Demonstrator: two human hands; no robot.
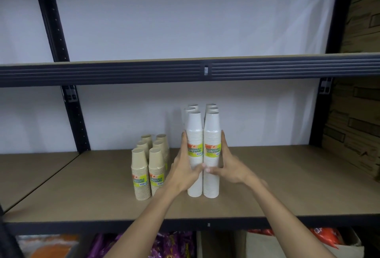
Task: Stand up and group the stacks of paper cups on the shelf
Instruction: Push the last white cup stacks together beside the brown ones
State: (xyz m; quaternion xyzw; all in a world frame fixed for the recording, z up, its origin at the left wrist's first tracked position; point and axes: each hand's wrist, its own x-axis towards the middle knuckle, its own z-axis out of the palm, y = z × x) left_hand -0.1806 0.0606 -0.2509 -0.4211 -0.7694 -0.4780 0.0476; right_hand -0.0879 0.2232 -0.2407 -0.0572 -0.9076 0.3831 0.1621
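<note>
White cup stacks [202, 155] upright, labelled | left hand [185, 172], right hand [228, 167] grasping them

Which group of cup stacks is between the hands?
The taller white group, pressed between left hand and right hand; the shorter tan group stands untouched.

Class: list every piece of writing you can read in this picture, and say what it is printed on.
"DISPOSABLE TABLEWARE": green-yellow labels on the two front white cup stacks.
"...POSABLE ...ABLEWARE": the same labels on the two front tan cup stacks, blurred and only partly readable.
Orange logo and barcode stickers on those labels: too small to read.
Packages below the shelf: unreadable.
</note>
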